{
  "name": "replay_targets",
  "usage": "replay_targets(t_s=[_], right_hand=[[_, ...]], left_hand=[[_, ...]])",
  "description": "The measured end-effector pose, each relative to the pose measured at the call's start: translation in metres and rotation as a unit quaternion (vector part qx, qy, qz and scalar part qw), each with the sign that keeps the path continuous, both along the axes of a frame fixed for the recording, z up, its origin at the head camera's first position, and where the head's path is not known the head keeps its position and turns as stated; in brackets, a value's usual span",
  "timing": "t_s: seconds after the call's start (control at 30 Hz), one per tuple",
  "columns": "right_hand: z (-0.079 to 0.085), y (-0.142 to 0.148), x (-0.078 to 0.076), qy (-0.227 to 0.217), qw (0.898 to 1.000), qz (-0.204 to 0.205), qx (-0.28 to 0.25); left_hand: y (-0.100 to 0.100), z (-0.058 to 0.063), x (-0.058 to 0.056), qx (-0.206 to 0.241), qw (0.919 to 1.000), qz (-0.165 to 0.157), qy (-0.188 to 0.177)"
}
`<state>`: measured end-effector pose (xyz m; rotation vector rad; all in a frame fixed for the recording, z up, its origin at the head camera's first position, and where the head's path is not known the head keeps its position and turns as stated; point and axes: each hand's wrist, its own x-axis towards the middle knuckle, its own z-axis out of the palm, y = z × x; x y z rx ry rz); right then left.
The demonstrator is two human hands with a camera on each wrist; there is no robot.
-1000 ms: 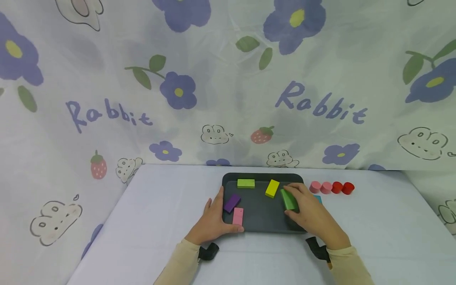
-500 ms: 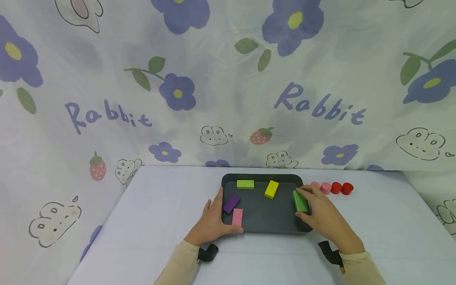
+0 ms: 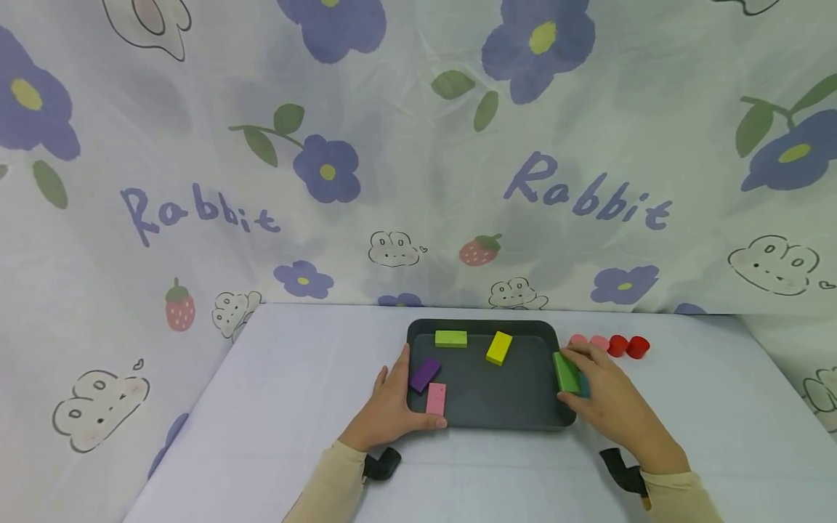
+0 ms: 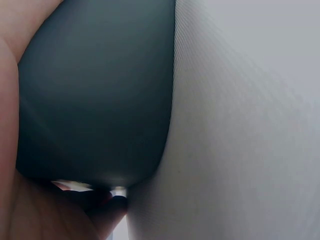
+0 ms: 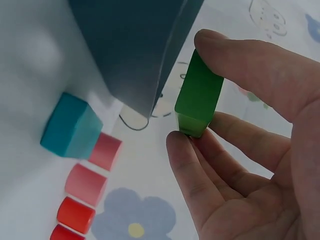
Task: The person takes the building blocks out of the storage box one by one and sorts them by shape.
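Observation:
A dark grey rectangular tray (image 3: pixel 497 403) lies on the white table. My left hand (image 3: pixel 391 407) holds its near left corner, fingers along the left wall and thumb at the front rim; in the left wrist view the tray's outer wall (image 4: pixel 100 100) fills much of the picture. Over the tray's right rim, my right hand (image 3: pixel 615 403) pinches a green block (image 3: pixel 566 373) between thumb and fingertips. The right wrist view shows that block (image 5: pixel 200 92) raised off the table. Inside the tray lie a lime block (image 3: pixel 451 339), a yellow block (image 3: pixel 499 349), a purple block (image 3: pixel 426 374) and a pink block (image 3: pixel 436 399).
Right of the tray, a teal block (image 5: pixel 71 127) stands on the table, mostly hidden by my right hand in the head view. Behind it runs a row of pink cylinders (image 5: pixel 86 184) and red cylinders (image 3: pixel 638 347). A patterned cloth (image 3: pixel 418 181) hangs behind the table.
My right hand has carried the green block rightward, from inside the tray's right part to over its right rim. The left hand has stayed at the tray's corner.

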<state>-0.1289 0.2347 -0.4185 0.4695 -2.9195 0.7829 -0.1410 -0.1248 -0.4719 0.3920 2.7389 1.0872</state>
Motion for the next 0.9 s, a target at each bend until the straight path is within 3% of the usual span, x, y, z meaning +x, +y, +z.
replay_targets(t_s=[0.33,0.9], right_hand=[[-0.003,0.014,-0.002,0.023,1.000,-0.005,0.004],[-0.011,0.034,-0.007,0.011,1.000,-0.027,0.012]], left_hand=[[-0.001,-0.001,0.000,-0.001,1.0000,0.000,0.000],[0.000,-0.002,0.000,-0.002,1.0000,0.000,0.000]])
